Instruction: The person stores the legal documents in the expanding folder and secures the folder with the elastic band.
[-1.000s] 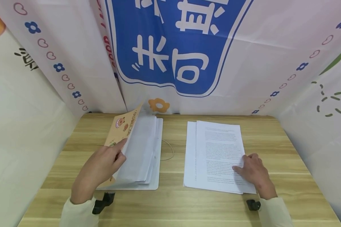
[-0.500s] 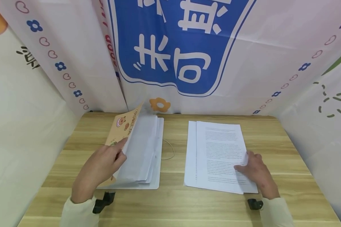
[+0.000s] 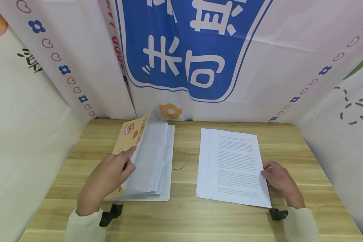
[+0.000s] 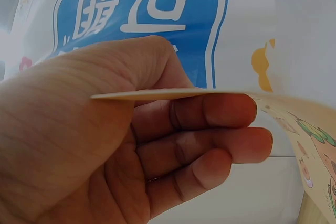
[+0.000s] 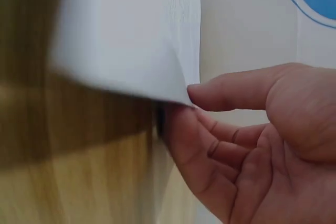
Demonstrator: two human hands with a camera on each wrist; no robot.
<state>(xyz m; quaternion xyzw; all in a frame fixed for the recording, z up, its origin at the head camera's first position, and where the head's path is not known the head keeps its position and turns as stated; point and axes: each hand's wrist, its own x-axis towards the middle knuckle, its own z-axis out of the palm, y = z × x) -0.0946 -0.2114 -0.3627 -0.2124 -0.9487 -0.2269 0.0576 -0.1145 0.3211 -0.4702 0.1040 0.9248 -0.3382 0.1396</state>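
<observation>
On the left lies a file folder with an orange cartoon-printed cover (image 3: 128, 129), lifted at a slant over white sheets (image 3: 148, 158). My left hand (image 3: 110, 171) holds the cover's free edge; in the left wrist view the cover (image 4: 152, 94) runs between thumb and curled fingers. To the right is a stack of printed paper (image 3: 237, 168). My right hand (image 3: 281, 179) pinches the stack's right edge. The right wrist view shows thumb and index finger meeting at a corner of the paper (image 5: 131, 61), which is raised off the table there. How many sheets are pinched I cannot tell.
Both lie on a wood-grain table (image 3: 187, 218). A thin elastic cord (image 3: 183, 158) loops out from the folder's right side. A printed fabric backdrop (image 3: 260, 67) stands along the far edge, with white cloth (image 3: 24, 134) at the sides.
My right hand has slid right, off the top of the printed page to its edge, and now pinches it. The top sheets have shifted slightly. The left hand has stayed on the cover.
</observation>
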